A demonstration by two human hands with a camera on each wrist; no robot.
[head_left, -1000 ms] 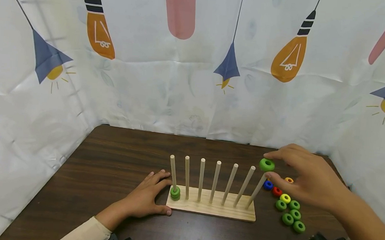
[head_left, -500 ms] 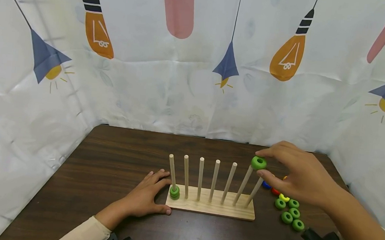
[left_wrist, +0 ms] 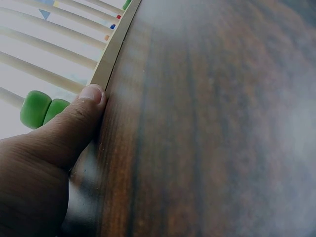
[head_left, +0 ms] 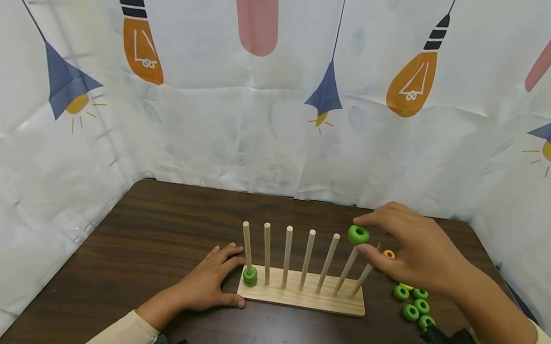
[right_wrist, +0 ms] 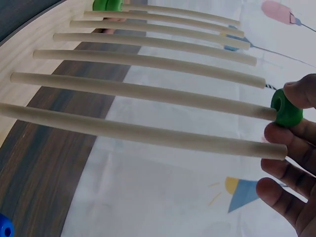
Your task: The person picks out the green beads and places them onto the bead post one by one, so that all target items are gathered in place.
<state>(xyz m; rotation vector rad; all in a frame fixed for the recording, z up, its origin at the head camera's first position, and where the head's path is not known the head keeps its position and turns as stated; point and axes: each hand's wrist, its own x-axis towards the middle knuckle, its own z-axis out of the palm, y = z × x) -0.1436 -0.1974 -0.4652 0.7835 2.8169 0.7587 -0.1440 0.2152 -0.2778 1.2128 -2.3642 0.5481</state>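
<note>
Green ring (head_left: 358, 234), pinched by the right hand (head_left: 408, 247), has shifted to the tip of the second-from-right peg (head_left: 345, 271), at half-past one, seemingly aligned, though contact is unclear. The left hand (head_left: 206, 282), fingers spread, touches the wooden rack (head_left: 294, 299) at nine o'clock. Patterned cloth (head_left: 201, 134) hangs beyond the dark table (head_left: 178, 229) at twelve.

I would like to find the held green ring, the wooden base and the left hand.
Held green ring (head_left: 357, 240): head view, front side below its hole.
Wooden base (head_left: 300, 297): head view, bare top surface.
Left hand (head_left: 208, 286): head view, back of the hand.
</note>
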